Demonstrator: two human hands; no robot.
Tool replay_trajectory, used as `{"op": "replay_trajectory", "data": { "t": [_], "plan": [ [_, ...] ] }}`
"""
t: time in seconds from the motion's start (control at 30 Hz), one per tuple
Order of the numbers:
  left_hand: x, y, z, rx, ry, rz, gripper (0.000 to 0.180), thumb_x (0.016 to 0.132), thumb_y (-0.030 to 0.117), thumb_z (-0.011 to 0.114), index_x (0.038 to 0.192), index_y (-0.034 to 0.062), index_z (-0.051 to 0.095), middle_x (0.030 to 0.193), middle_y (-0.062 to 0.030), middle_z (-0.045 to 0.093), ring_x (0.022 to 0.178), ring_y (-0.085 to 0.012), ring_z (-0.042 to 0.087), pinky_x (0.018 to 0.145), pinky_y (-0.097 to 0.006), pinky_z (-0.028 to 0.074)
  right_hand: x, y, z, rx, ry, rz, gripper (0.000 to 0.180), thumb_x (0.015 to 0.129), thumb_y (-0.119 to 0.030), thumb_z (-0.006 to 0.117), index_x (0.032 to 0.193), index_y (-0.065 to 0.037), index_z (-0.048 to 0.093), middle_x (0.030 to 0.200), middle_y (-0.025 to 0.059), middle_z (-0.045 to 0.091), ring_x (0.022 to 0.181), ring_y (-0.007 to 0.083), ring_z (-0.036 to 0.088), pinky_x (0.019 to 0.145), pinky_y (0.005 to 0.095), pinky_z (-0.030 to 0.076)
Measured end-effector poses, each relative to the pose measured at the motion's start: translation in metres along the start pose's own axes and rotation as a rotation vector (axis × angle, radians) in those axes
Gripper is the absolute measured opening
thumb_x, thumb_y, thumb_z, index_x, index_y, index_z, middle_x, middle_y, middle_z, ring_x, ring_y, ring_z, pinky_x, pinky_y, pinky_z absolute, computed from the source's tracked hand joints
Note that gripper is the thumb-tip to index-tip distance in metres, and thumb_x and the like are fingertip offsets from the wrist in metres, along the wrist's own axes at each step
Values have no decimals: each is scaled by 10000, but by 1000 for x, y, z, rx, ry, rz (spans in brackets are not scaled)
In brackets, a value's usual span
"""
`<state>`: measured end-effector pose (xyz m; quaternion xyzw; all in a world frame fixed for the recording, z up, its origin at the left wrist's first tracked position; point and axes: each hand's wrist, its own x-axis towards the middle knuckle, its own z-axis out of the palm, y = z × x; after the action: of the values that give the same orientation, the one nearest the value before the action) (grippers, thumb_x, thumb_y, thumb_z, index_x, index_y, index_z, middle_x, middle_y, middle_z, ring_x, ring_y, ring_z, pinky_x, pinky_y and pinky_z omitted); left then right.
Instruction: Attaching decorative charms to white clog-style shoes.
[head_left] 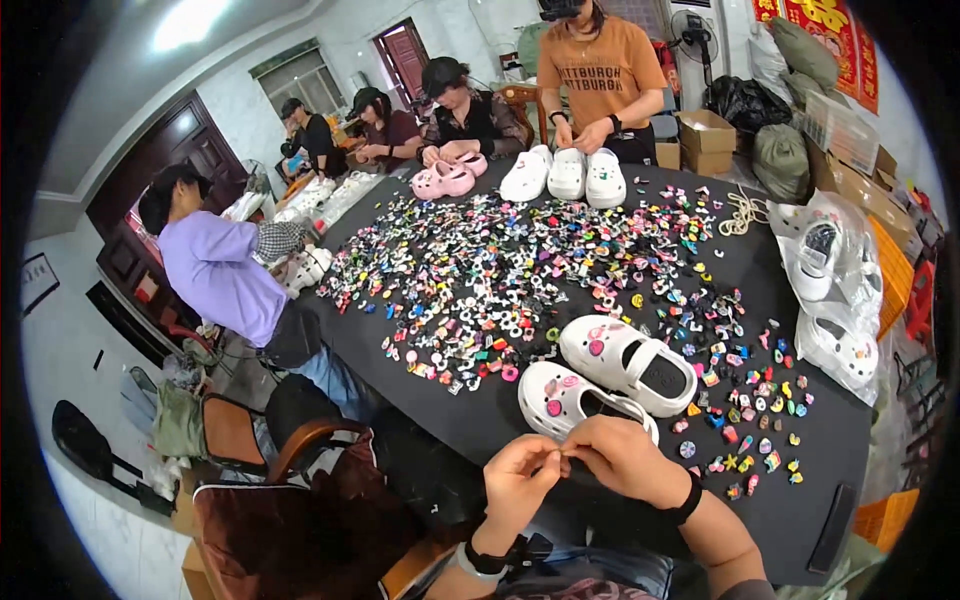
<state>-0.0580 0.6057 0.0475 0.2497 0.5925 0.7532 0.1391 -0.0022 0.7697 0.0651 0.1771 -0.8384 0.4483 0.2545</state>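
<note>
My left hand (pixel 522 480) and my right hand (pixel 628 462) meet at the near edge of the black table (pixel 430 400). Both are closed, thumbs and fingertips pinched together. Whatever lies between the fingertips is too small and hidden to name. Just beyond my hands sits a pair of white clogs, the nearer clog (pixel 543 393) angled beside the farther clog (pixel 600 340). Pink and red charms decorate the toes of both. My right hand overlaps the heel side of the nearer one. Small colourful shoe charms (pixel 745 400) lie scattered to the right of the clogs.
A wide spread of charms (pixel 480 270) covers the table's middle. White clogs (pixel 566 175) and pink clogs (pixel 443 180) stand along the far edge, where co-workers handle things. Bagged clogs (pixel 835 290) rest at the right edge, near a coil of cord (pixel 742 212). A chair (pixel 290 480) stands left.
</note>
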Motion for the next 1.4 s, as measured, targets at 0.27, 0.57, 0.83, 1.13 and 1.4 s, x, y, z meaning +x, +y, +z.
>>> {"op": "replay_trajectory", "data": {
  "t": [0.27,0.57,0.83,1.13,1.4],
  "plan": [
    [3,-12,-1,-105,43,-84,126,867,-54,493,946,-70,590,834,-138,645,645,-187,618,589,-315,539,-2,12,17,-132,179,-209,219,730,-16,621,940,-40,566,858,106,617,736,289,627,619,354,509],
    [-1,-14,-2,-481,3,-228,118,882,-1,496,944,-52,583,823,-112,613,641,-168,590,567,-306,521,-9,32,29,-136,222,-344,283,730,-3,649,1002,-22,572,915,105,610,774,270,628,656,343,523],
    [-6,-17,-7,-688,-21,-450,113,888,52,505,925,-14,589,777,-81,596,647,-154,584,541,-311,513,-16,37,35,-127,224,-362,326,697,7,682,1001,-27,571,917,99,606,767,256,626,650,334,525],
    [-8,-9,-2,-693,-24,-451,100,885,36,520,930,-11,596,796,-86,602,657,-160,592,545,-317,519,-15,36,30,-111,232,-396,316,702,-4,696,996,-29,584,924,103,624,783,254,635,652,335,528],
    [-7,2,6,-139,10,63,134,850,-110,500,923,-44,590,854,-135,592,667,-180,591,560,-309,540,-10,30,23,18,236,-336,200,746,66,656,913,-41,636,967,111,678,853,225,661,694,307,528]
  ]
}}
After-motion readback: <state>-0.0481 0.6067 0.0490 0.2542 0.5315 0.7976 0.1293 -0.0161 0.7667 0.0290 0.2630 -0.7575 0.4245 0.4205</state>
